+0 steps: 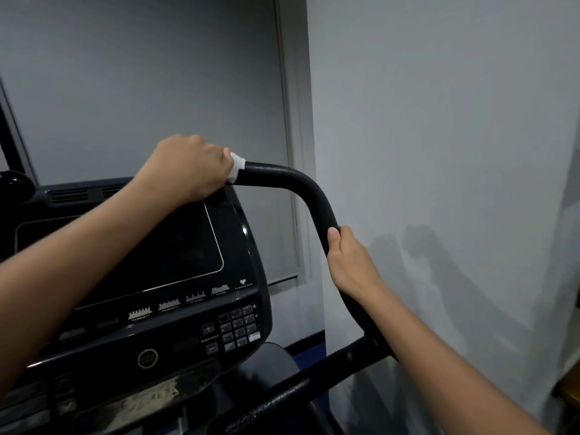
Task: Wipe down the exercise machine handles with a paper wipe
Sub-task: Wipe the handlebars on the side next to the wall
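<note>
Gripping the crumpled white paper wipe (236, 166) around the curved black foam handle's (310, 196) upper end, the left hand (188, 167) could shred it by dragging hard, while the right hand (348, 259) clasps lower down

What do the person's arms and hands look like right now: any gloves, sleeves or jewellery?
Both are bare. The left hand and right hand wear no gloves, and no rings, watch or bands show. Both forearms are uncovered as far as the frame shows, with no sleeve edge visible.
</note>
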`<state>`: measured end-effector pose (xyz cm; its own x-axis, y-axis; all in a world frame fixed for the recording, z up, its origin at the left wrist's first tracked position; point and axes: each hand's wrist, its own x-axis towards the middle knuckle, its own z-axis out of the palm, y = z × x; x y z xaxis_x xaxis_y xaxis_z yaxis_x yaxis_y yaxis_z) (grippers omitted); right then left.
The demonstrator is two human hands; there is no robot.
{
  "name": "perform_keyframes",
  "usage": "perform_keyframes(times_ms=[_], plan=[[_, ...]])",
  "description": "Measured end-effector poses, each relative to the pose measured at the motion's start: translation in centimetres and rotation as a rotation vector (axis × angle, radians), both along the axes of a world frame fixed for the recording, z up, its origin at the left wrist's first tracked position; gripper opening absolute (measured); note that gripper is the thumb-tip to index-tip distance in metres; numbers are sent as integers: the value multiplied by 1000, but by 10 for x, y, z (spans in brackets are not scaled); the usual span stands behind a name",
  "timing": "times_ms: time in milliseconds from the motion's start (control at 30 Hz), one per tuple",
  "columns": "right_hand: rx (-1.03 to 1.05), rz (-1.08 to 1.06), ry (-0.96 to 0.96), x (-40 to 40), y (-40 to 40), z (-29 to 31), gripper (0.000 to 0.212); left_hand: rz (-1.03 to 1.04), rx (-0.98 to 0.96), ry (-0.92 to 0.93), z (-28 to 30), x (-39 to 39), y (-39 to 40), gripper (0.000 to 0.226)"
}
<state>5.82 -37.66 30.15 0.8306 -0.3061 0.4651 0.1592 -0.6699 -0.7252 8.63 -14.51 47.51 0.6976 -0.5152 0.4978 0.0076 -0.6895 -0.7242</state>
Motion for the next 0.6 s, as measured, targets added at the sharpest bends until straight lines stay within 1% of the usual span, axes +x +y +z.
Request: perform_keyframes(times_ms=[67, 133, 200, 233, 267, 300, 367, 433, 500, 533, 600], plan=[[-59, -35, 30, -1, -1, -1, 41, 107, -204, 121, 10, 4, -27, 39], [-117, -66, 52, -3, -2, -1, 42, 174, -431, 331, 22, 17, -53, 42], [-149, -94, 54, -3, -2, -1, 41, 142, -533, 581, 25, 27, -77, 39], [-156, -103, 51, -3, -2, 0, 41, 97, -545, 624, 22, 29, -88, 41], [-155, -107, 47, -3, -1, 0, 40, 37, -536, 603, 16, 31, -97, 43], [-148, -107, 39, -2, -1, 0, 39, -31, -513, 524, 8, 32, -105, 45], [-127, -100, 17, -2, -1, -2, 39, -193, -406, 305, -13, 32, -110, 41], [-109, -98, -5, -2, -1, -5, 40, -383, -272, 80, -33, 34, -93, 37], [-83, -94, -22, -1, 0, -7, 40, -502, -180, -102, -44, 34, -61, 36], [-62, -88, -24, -1, 1, -8, 39, -540, -185, -176, -46, 33, -44, 36], [-10, -64, -16, 1, 2, -8, 39, -516, -283, -216, -43, 30, -12, 37]])
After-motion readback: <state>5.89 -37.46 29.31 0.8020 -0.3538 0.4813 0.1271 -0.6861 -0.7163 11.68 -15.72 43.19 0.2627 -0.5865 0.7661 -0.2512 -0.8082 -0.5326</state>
